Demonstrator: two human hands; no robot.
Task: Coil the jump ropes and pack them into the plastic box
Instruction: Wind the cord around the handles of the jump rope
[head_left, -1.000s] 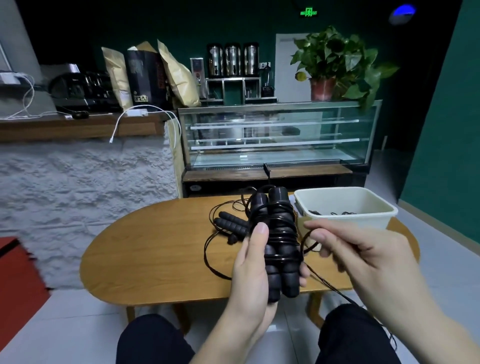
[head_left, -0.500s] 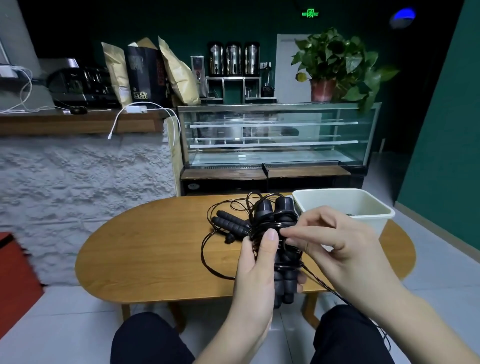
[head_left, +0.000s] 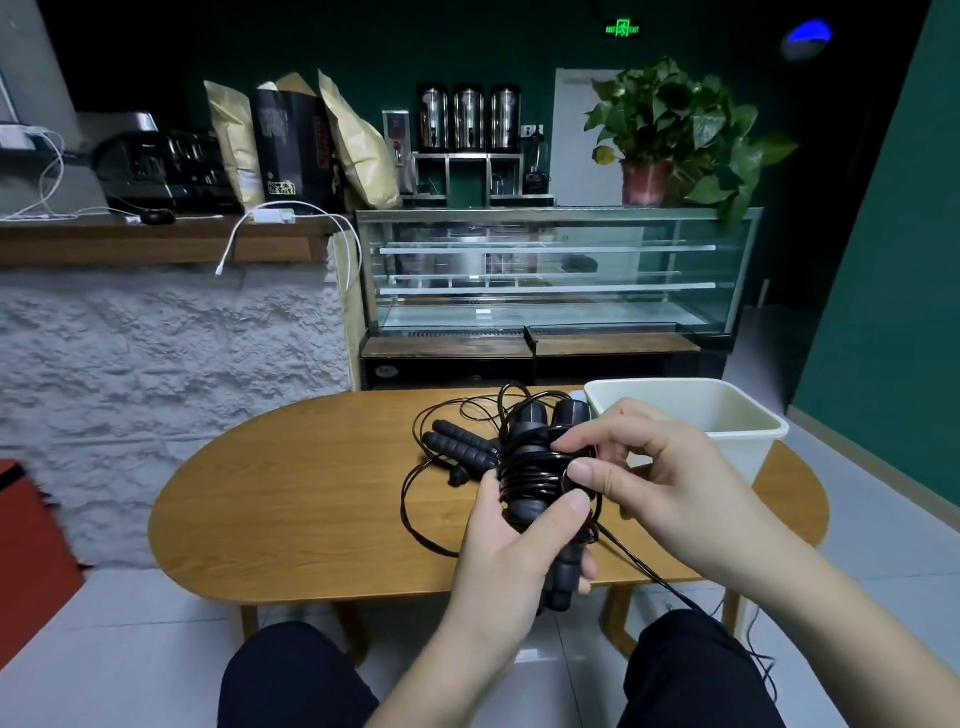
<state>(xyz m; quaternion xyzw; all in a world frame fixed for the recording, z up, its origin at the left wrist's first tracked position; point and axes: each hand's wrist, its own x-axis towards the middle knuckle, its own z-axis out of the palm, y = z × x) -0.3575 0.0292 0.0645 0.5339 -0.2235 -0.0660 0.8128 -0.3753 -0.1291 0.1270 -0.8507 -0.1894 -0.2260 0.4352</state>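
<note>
A: Spare jump rope (head_left: 460, 448) lies loose on the desk (head_left: 291, 499), left. Left hand (head_left: 511, 551) clamped round the paired handles (head_left: 540, 467), mid-air.

B: Right hand (head_left: 670, 483) pinches the cord (head_left: 644, 569) (slack trails to the lap). Keep turns snug, adjacent. Plastic box (head_left: 727, 426) far right.

One head-worn wide-angle view looks forward and down, close over the table (head_left: 311, 499) (counter beyond)

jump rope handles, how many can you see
4: two handles side by side in the left hand, cord wound around them; two more lying on the table. Others may be hidden.
</note>
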